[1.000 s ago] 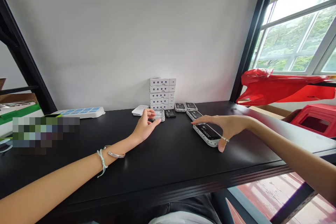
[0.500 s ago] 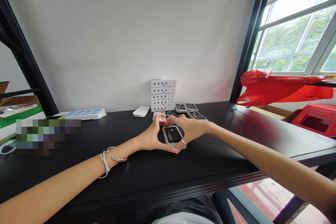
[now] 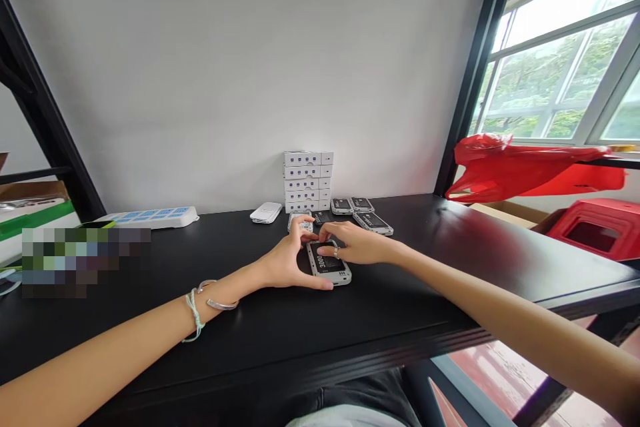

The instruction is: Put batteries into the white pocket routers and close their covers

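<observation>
A white-framed battery pack with a black panel marked 3000 (image 3: 329, 263) lies flat on the black table (image 3: 400, 293). My right hand (image 3: 353, 244) rests on its far part, fingertips on the black panel. My left hand (image 3: 286, 259) cups its left side, with the thumb along its near edge. That hand's fingers reach back to a smaller silver-framed case (image 3: 300, 221), partly hidden behind them. A black battery (image 3: 323, 217) lies just behind the hands. Both wrists are clear of the pack.
Several similar packs (image 3: 373, 223) lie at the back, beside a stack of white boxes (image 3: 303, 180) against the wall. A white flat item (image 3: 267, 212) and a power strip (image 3: 153, 217) sit further left. A red plastic bag (image 3: 530, 167) and red crate (image 3: 595, 230) are at right.
My hands have come together from far apart around the pack, which has moved left to the middle of the table and turned. My right hand now lies over its far part.
</observation>
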Tool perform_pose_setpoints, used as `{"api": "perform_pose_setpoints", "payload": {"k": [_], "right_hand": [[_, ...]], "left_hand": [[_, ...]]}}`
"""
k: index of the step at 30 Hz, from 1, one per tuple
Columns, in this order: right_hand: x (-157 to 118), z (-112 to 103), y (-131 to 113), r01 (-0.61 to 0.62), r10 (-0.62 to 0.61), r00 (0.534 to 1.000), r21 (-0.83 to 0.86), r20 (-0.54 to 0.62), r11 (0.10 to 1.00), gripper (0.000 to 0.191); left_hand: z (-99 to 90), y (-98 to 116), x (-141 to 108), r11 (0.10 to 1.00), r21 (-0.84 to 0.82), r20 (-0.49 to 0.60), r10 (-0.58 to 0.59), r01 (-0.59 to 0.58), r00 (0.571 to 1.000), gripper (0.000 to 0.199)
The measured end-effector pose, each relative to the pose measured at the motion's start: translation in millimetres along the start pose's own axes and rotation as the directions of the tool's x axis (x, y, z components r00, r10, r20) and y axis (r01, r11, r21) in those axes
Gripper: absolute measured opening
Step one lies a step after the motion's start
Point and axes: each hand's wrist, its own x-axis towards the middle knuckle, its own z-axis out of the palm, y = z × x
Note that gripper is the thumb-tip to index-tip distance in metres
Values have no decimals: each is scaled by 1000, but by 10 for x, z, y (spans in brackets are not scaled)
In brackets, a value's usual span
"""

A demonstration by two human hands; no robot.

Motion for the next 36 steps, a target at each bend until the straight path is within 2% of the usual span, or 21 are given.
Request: {"api": "perform_pose_setpoints", "payload": {"k": [4, 7, 9, 11, 13, 16, 19, 21, 24, 26, 32, 36], "right_hand": [[89, 115, 9, -46, 46, 998, 9, -44, 999, 22], [171, 162, -3, -116, 123, 984, 62, -132, 991, 25], [178, 112, -24, -83, 111, 975, 148, -192, 986, 30], [133, 5, -38, -7, 53, 983, 253, -178, 967, 30], [62, -114, -22, 7, 15, 998, 386, -55, 923, 36], [4, -233, 92, -118, 48, 990, 608, 130, 785, 47], [68, -283, 299, -155, 153, 986, 738, 71, 656, 40], [172, -302, 457, -168, 270, 963, 761, -11, 626, 37], [387, -303, 665, -276, 450, 888, 671, -96, 688, 33], [553, -277, 762, -359, 500, 857, 551, -126, 753, 29], [962, -131, 882, -438, 500, 859, 346, -112, 830, 11], [965, -111, 827, -424, 450, 877, 167, -171, 890, 9]], "left_hand": [[5, 20, 13, 1000, -2, 0, -12, 12, 1000, 100], [11, 32, 17, 999, -15, -9, -33, 33, 999, 101], [17, 27, 18, 998, -26, -24, -55, 54, 998, 101], [25, 10, 19, 997, -33, -47, -76, 75, 996, 101], [31, -9, 21, 996, -39, -54, -80, 78, 995, 100], [36, -23, 22, 996, -43, -39, -85, 83, 996, 102], [35, -26, 21, 994, -30, -34, -108, 107, 994, 101], [33, -31, 20, 994, -34, -24, -103, 103, 994, 100], [29, -38, 19, 995, -40, -10, -90, 89, 996, 100], [28, -31, 18, 995, -34, -8, -96, 95, 995, 100], [31, 9, 8, 993, -16, 8, -119, 119, 993, 100], [25, 1, 10, 993, -26, 12, -116, 116, 993, 99]]}}
